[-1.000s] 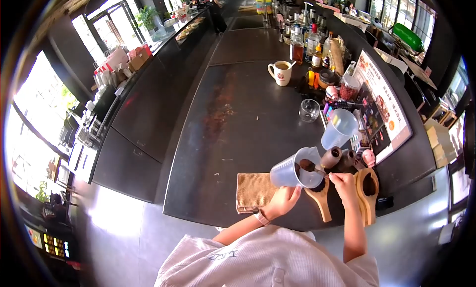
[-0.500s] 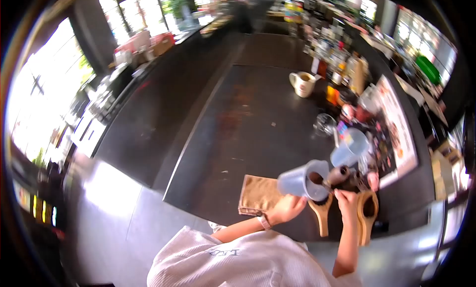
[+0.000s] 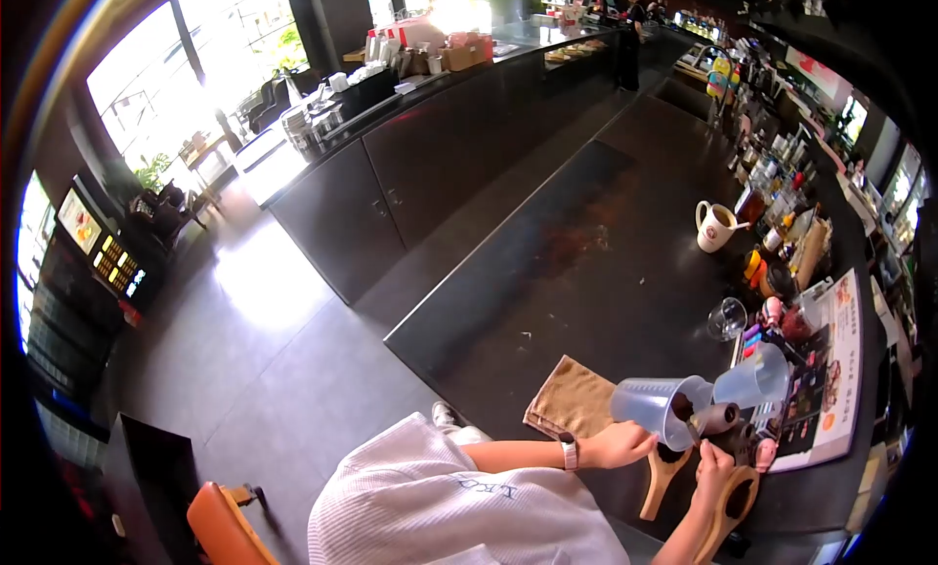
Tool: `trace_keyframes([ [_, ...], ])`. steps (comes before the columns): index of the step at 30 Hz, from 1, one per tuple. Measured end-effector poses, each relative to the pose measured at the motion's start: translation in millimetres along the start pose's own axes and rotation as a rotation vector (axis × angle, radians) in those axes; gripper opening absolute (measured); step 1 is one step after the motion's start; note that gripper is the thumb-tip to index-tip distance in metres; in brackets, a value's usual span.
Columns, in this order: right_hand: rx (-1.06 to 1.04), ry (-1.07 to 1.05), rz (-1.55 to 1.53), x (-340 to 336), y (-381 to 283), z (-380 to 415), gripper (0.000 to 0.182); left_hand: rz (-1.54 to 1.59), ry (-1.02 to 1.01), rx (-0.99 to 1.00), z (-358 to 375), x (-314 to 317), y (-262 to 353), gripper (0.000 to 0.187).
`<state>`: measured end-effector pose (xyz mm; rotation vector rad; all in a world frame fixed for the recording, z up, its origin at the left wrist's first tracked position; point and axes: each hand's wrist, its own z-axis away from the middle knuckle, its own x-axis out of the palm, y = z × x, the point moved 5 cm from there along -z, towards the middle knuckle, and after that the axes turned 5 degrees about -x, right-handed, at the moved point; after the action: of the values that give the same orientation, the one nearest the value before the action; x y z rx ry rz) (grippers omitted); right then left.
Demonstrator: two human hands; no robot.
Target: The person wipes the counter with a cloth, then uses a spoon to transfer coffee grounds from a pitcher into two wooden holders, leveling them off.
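Counter (image 3: 620,321), black, smooth-topped, with brownish scuffs: carries all the pieces listed below.

Menu board (image 3: 835,409), white, flat, printed with pictures and lettering: along the right side of the counter.

Cloth (image 3: 572,397), brown, folded, with a darker edge: near the counter's edge, just beside the measuring cup.

Measuring cup (image 3: 645,406), translucent plastic, graduated: tilted well over above the counter, mouth towards the right hand, dark brown matter inside.

Plastic cup (image 3: 752,379), translucent, bluish, tilted: just beyond the measuring cup, near the menu board.

Wooden scoops, pale, long-handled, dark in their heads: one (image 3: 660,489) below the measuring cup, between the two hands in the view; another (image 3: 739,502) to the right of the right hand.

Left hand (image 3: 623,445), bare, banded watch at the wrist: fingers partly curled at the near side of the measuring cup, supporting it; the exact grip is hidden.

Right hand (image 3: 715,459), bare: closed narrowly on a slim utensil (image 3: 695,429), dark, its far end at the cup's mouth.

Mug (image 3: 715,229), white, handled, brown liquid inside: upright, well apart from the hands.

Drinking glass (image 3: 727,319), clear, round: between mug and plastic cup.

Cylinder (image 3: 721,418), dark brown, short: just beside the measuring cup's mouth.

Figurine (image 3: 766,455), pink, small: near the right hand.
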<state>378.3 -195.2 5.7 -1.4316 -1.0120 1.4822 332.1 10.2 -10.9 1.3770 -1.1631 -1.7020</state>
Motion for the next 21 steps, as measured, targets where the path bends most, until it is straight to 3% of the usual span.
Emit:
trace_keyframes([
  [4,-0.023,-0.025,0.024,-7,-1,0,0.032,0.012,0.103,0.025,-10,13,-22,0.039],
  [10,-0.111,0.015,0.095,-18,-18,5,0.030,0.004,0.083,0.063,-8,14,-10,0.025],
  [14,-0.150,0.049,0.099,-30,-25,12,0.032,-0.034,0.011,0.027,-11,13,-2,0.030],
  [15,-0.111,0.044,0.034,-33,-24,13,0.033,0.006,0.123,0.135,-10,12,3,0.031],
  [21,-0.054,0.102,0.020,-49,-26,20,0.026,-0.078,0.032,0.025,-17,12,0,0.037],
])
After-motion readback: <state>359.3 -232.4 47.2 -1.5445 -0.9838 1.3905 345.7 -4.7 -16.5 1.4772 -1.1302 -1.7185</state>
